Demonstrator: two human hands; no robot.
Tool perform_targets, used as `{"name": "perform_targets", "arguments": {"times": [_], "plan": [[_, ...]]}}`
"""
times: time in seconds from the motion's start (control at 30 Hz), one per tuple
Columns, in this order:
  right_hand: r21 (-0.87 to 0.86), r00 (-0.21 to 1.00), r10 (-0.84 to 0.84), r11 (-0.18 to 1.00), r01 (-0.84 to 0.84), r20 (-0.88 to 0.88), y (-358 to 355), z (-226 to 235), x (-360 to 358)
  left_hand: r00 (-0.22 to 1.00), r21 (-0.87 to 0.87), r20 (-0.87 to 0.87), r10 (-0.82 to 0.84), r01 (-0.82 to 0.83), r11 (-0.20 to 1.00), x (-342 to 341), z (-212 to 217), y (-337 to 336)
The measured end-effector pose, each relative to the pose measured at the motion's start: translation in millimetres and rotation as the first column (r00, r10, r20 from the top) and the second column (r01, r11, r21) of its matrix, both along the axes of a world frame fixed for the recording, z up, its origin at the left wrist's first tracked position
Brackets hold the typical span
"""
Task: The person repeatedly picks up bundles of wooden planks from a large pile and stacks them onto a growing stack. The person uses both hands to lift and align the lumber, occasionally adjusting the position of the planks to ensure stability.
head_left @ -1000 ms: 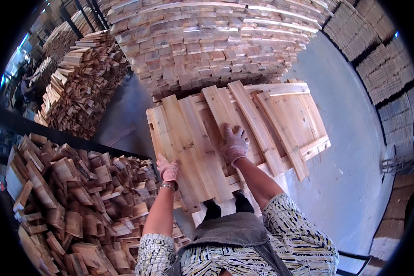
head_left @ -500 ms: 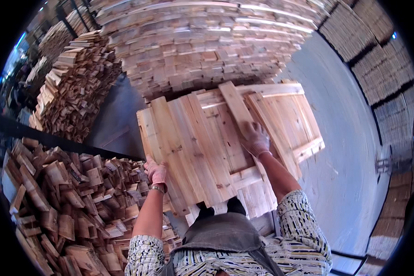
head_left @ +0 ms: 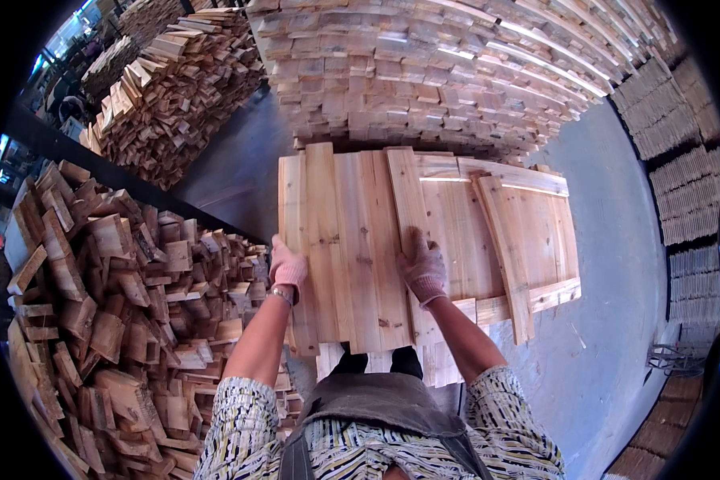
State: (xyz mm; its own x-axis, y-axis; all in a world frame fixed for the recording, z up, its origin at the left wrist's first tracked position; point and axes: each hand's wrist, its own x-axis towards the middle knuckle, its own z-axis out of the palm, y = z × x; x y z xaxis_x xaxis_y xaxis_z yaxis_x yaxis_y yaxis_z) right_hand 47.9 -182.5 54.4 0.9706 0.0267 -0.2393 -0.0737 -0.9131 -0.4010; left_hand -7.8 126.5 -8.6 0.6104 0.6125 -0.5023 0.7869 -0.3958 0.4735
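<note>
Plank (head_left: 407, 188): one, narrow, of pale wood. It lay at the middle of the base (head_left: 466, 212), along the right side of the row (head_left: 352, 208), its length running near to far. Whether it sat flush against the row or lapped over its edge could not be told.

Right hand (head_left: 424, 266): gloved, set down on the plank about midway along, fingers partly bent and pointing far. It touched the wood; whether the fingers had closed round the edges could not be told.

Left hand (head_left: 288, 266): gloved, part open, set against the left edge of the row with thumb and fingers lying along the wood. The undersides of the fingers were hidden, so any grip there could not be told.

Second plank (head_left: 504, 256): one, loose, lying aslant at the right of the base, its near end jutting past the near rail (head_left: 566, 294); no hand on it.

Handling, by judgement: each plank was probably light enough for one hand, stiff along its length, not fragile, apt to slide flat over the boards beneath. Best hold: across the width near mid-length, thumb on one long edge and fingers on the other; the jutting near end of the second plank also offered a hold. Sawn edges likely carried splinters.

Surroundings: far, a tall stack (head_left: 424, 88) of boards; left, a heap of offcuts (head_left: 120, 320).
</note>
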Motion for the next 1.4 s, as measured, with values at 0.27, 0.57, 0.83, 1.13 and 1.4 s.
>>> {"name": "perform_targets", "arguments": {"times": [0.27,0.57,0.83,1.13,1.4], "plan": [[0.209,0.947,0.110,0.961,-0.179,0.303,-73.3,-49.4,29.2,0.997,-0.012,0.076,0.013,-0.012,1.000,-3.0,31.6,6.5],[-0.056,0.999,-0.048,0.997,0.048,0.012,-44.2,-12.7,21.5,0.981,0.190,0.169,-0.095,0.062,0.980,-2.3,6.6,18.7],[-0.302,0.987,-0.153,0.944,0.134,-0.041,-242.6,22.7,53.2,0.954,-0.220,0.299,-0.007,0.076,0.972,1.0,-8.1,36.4],[-0.001,0.990,-0.133,0.991,0.133,-0.039,-217.9,44.2,42.6,0.995,-0.141,0.088,0.057,-0.044,0.989,88.4,67.1,30.6],[-0.050,0.989,-0.143,0.989,0.141,-0.038,-113.3,-2.6,49.9,0.988,0.034,0.125,-0.090,0.086,0.996,105.0,28.7,25.4]]}}
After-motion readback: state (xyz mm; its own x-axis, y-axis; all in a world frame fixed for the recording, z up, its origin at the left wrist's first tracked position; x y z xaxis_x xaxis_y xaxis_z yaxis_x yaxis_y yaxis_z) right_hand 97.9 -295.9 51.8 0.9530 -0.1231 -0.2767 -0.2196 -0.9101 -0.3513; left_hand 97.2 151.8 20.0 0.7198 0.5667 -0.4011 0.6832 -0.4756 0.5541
